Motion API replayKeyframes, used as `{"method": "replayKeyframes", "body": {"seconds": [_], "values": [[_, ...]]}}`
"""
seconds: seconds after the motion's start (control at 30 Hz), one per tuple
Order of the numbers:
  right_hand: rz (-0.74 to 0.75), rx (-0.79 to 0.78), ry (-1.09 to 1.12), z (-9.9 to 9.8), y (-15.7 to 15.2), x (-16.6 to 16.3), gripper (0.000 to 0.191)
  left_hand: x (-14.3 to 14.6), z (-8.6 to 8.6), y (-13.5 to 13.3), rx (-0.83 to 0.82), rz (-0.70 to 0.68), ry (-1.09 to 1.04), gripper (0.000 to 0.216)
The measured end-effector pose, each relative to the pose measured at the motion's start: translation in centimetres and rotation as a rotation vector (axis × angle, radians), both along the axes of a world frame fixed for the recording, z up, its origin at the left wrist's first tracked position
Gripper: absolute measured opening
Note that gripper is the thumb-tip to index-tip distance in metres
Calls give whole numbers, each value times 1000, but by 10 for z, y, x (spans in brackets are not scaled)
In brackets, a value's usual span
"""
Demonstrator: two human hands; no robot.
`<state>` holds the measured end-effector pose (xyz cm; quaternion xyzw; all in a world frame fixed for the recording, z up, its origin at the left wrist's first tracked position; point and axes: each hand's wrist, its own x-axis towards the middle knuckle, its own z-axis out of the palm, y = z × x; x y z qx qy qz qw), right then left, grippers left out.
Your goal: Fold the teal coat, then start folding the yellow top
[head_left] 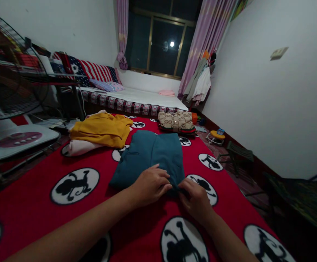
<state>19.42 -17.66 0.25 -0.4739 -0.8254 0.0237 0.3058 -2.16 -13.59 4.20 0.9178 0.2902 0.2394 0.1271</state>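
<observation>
A folded teal garment (158, 147) with a slit pocket lies in the middle of the red blanket. On its near part rests my left hand (151, 185), fingers stretched over the cloth and thumb a little apart from them. My right hand (195, 198) is closed at the garment's near right corner, thumb and fingers pinching the fabric edge. The two hands almost meet there, and the bit of cloth between them is partly hidden by the fingers.
Behind to the left sits a pile of yellow and pale clothes (103, 127). A patterned beige folded bundle (177, 122) lies at the blanket's far end. The red blanket (136, 225) has monkey prints. A fan (16, 138) stands left, a folding stool (238, 153) right, a bed (144, 96) beyond.
</observation>
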Motion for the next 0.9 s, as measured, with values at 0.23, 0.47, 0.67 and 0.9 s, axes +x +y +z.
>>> {"method": "replayKeyframes", "body": {"seconds": [0.23, 0.47, 0.67, 0.9], "values": [[-76, -92, 110, 16, 3, -4, 25, 16, -26, 15, 94, 205, 136, 65], [-46, 98, 259, 49, 77, -33, 29, 15, -41, 10, 139, 203, 123, 70], [-169, -185, -267, 13, 134, -50, 49, -5, -36, -17, 5, 84, 75, 79], [-207, -158, -305, 0, 136, -48, 51, -68, 3, -2, -279, 302, -345, 39]]}}
